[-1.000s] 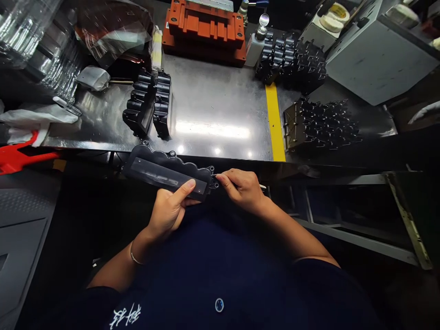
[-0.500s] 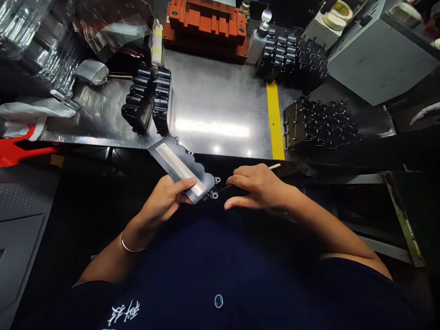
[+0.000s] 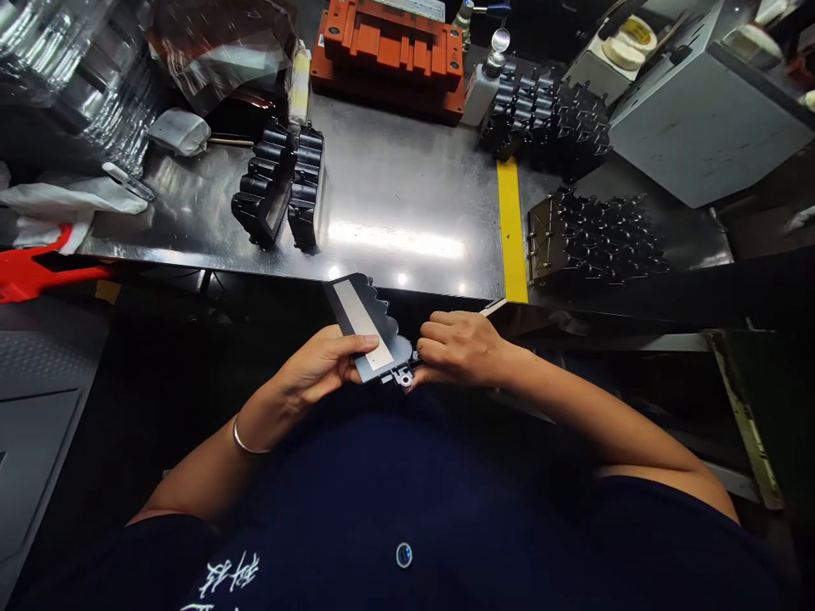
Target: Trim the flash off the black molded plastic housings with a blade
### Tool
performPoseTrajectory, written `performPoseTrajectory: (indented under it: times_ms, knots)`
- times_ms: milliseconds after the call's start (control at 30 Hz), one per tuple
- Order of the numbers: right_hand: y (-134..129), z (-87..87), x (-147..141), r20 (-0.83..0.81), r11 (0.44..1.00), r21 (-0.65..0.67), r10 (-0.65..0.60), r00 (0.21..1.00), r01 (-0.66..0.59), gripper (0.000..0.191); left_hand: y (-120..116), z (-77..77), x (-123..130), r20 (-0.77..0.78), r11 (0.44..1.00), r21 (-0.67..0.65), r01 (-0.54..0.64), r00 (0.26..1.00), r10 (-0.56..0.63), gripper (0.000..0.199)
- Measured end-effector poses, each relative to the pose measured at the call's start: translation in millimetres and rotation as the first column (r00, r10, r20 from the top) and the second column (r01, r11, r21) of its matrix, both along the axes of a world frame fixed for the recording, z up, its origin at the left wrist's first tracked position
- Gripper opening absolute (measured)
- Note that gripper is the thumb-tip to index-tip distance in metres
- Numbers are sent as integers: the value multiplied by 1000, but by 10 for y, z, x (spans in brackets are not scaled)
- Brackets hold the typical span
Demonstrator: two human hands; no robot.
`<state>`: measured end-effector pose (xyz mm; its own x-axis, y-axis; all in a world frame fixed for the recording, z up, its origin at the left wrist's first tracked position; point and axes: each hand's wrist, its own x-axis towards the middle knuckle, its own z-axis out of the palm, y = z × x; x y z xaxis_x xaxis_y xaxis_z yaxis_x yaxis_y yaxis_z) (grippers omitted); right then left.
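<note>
My left hand grips a black plastic housing by its lower left side, the thumb pressed on the flat face. One long edge of the part is scalloped, a pale strip runs along its face, and small ring-shaped lugs stick out at the near end. Against that end, my right hand is closed round a slim tool, whose pale handle shows behind the knuckles. The tool's tip is hidden by the fingers and the part. Both hands are just in front of the metal bench.
Two similar black housings stand on the bench at left. More black parts are grouped right of a yellow strip. Behind are an orange-red fixture block, a bottle and a grey box.
The housing has moved right and turned steeper. My right hand has come in to its near end, and the fingers, spread before, have closed in. The tool's thin tip has gone from sight.
</note>
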<state>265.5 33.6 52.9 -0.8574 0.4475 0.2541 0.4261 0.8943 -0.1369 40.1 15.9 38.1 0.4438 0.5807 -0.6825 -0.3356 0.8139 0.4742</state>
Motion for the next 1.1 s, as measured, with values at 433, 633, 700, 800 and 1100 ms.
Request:
performPoseTrajectory:
  times_ms: [433,633,700,800,1100]
  knots:
    - [-59,42,-8,-144,996,75,-35,989,46,47,52,-9,-38,68,999,-39,-38,997,41,7]
    - [-61,63,-5,-286,993,14,-108,952,117,38,86,113,-125,87,997,-56,-52,995,57,15]
    - [-55,42,-34,-402,967,-52,-249,881,249,45,49,166,-150,-46,970,227,-86,994,99,22]
    - [-77,-37,-124,-479,912,-199,-409,777,358,46,-32,156,-114,-341,727,686,9,887,311,16]
    - [-130,-128,-140,-396,691,-688,-613,684,221,40,-39,-28,-72,-347,737,668,101,919,189,34]
